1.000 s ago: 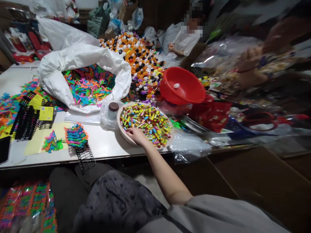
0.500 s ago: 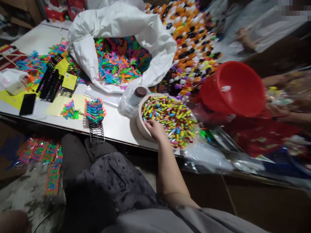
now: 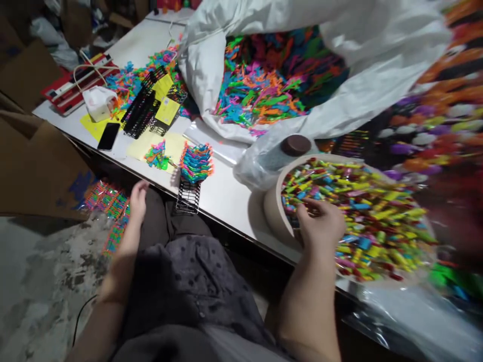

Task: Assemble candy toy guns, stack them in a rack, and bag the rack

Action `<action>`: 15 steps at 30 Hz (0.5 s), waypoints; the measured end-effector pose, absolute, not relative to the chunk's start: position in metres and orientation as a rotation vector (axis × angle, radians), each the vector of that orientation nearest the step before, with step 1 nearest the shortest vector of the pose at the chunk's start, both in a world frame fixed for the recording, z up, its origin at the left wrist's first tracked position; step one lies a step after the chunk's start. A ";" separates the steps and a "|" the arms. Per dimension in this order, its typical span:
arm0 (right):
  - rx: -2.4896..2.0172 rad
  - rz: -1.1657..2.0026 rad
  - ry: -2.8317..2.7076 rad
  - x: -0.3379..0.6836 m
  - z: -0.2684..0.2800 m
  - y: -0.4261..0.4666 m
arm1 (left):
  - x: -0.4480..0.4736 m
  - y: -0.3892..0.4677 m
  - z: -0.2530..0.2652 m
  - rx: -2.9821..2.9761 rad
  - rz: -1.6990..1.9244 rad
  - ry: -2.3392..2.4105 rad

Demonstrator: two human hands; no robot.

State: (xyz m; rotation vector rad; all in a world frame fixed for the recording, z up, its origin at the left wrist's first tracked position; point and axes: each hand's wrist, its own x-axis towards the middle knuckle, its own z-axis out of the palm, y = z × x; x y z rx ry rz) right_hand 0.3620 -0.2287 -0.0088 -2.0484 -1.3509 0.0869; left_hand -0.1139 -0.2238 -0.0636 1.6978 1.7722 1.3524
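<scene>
My right hand (image 3: 322, 223) is at the near left rim of a round beige tub (image 3: 272, 211), thumb and fingers curled inward over small, mostly yellow, capsule-like pieces (image 3: 377, 211). What the fingertips hold is hidden. My left hand (image 3: 139, 197) hovers by the table's front edge above my lap, fingers loosely apart and nothing visible in them. Between the hands, a black plastic grid rack (image 3: 188, 196) juts over the table edge, with a stack of bright blue, orange and pink figures (image 3: 196, 163) on its far end. A small pile of loose figures (image 3: 157, 155) lies left of it.
A big white sack (image 3: 204, 75) of colourful plastic figures stands behind. A bagged dark-capped cylinder (image 3: 296, 146) touches the tub area. Black racks (image 3: 143, 108), yellow cards (image 3: 167, 110) and a phone (image 3: 108, 136) lie left. Packed strips (image 3: 109, 198) sit below the table.
The view has swung left and come closer to the table. My left hand has risen to the table edge. My right hand stays at the tub, fingers more curled.
</scene>
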 end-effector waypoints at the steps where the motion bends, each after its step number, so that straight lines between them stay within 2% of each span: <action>1: -2.013 0.063 -1.324 0.361 -0.004 -0.231 | -0.108 -0.228 -0.072 1.690 1.314 1.792; 5: -1.873 0.155 -1.173 0.358 0.024 -0.233 | -0.096 -0.249 -0.101 1.779 1.157 1.764; 9: -1.598 0.342 -0.965 0.363 0.065 -0.206 | -0.105 -0.244 -0.108 1.817 0.892 1.823; 15: -1.469 0.331 -1.271 0.378 0.141 -0.123 | -0.111 -0.221 -0.107 1.888 0.741 1.945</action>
